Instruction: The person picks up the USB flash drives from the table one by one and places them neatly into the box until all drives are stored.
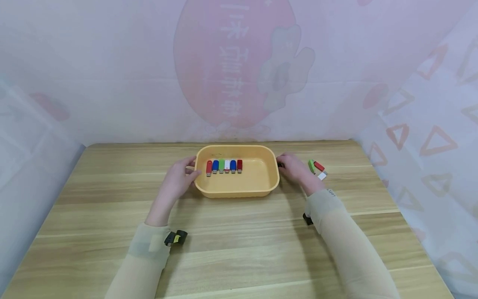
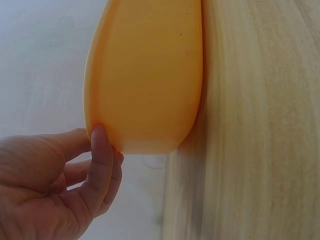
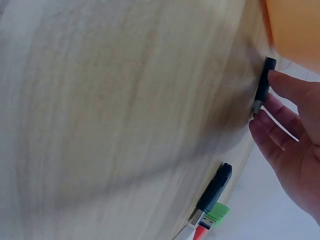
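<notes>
A yellow tray (image 1: 239,192) stands in the middle of a wooden table (image 1: 239,249). Inside it several USB sticks (image 1: 224,166) lie in a row: red, blue, green, white, blue, red. My left hand (image 1: 177,178) rests against the tray's left end. In the left wrist view its thumb (image 2: 100,150) touches the tray's outer wall (image 2: 145,75), while the other fingers curl loosely beside it. My right hand (image 1: 295,168) is just right of the tray, and its fingertips (image 3: 275,92) pinch a black USB stick (image 3: 262,85) that lies on the table.
More sticks lie on the table right of my right hand: a green one (image 1: 311,166), a red one (image 1: 319,166) and a white piece (image 1: 322,176). The right wrist view also shows a second black stick (image 3: 216,187). Printed cloth walls close in the table.
</notes>
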